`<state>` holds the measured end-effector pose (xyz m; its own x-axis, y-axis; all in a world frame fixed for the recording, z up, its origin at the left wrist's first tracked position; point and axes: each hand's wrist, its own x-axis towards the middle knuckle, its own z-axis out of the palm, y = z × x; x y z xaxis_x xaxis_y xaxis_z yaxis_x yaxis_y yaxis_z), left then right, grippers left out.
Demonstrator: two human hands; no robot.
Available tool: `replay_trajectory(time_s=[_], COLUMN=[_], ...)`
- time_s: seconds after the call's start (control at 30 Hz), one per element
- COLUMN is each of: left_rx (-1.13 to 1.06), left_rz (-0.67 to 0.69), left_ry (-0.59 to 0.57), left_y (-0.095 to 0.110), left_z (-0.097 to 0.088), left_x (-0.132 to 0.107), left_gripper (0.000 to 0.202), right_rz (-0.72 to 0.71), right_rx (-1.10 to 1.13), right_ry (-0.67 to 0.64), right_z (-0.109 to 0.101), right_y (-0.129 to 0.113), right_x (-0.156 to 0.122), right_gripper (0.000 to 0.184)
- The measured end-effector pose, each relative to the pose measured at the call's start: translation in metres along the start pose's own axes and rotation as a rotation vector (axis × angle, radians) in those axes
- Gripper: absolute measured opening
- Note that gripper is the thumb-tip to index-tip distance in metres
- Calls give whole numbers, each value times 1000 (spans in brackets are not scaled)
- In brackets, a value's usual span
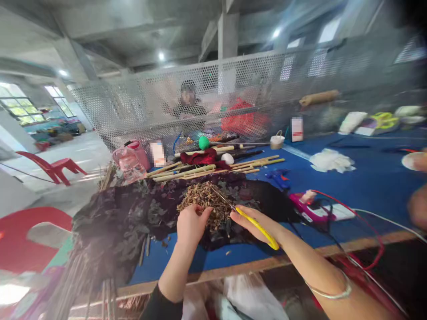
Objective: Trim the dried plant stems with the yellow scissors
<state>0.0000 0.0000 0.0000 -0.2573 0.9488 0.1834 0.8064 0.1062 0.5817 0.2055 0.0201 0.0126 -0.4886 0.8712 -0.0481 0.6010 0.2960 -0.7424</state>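
A heap of brown dried plant pieces (203, 195) lies on dark patterned cloth (150, 209) at the middle of the blue table. My left hand (193, 222) is at the heap's near left side, its thumb and fingertips pinched together; whatever is between them is too small to make out. Across the right part of the heap, my right hand (250, 220) holds yellow-handled scissors (258, 226). Their thin metal blades point up and left over the heap, and the yellow handle runs back along the hand toward the wrist.
Behind the cloth lie several wooden sticks (200, 171), dark red cloth (200, 157) and a green ball (203, 142). A magenta power strip (307, 209) with cables sits at right. A perforated metal screen (140, 98) stands behind; a person (189, 109) sits beyond it. Red chairs (33, 222) stand left.
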Motion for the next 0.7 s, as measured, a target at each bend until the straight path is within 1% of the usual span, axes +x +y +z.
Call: replay_trajectory(time_s=[0.1,0.17,0.33,0.47,0.57,0.7], left_rx=[-18,-55,-164,-197,-195,-208], left_rz=[3,20,78,115,129,118], left_ry=[-12,-4,27,6,-1,-10], left_y=[0,-2,-11,-14,-16,-21], left_z=[15,21,25,25,26,28], left_x=[2,4,4,3,3,4], left_gripper=[29,25,25,22,20,20], right_rz=[-8,4,84,108,93,55], right_rx=[-15,-23,-18,-47,-85,-138], right_ry=[-10,-51,-151,-173,-150,-107], right_z=[-2,-5,-6,2,10,18], right_y=[-5,-9,-19,-23,-21,-13], right_x=[-7,-13,-20,-10,4,16], right_gripper=[57,58,62,61,60,59])
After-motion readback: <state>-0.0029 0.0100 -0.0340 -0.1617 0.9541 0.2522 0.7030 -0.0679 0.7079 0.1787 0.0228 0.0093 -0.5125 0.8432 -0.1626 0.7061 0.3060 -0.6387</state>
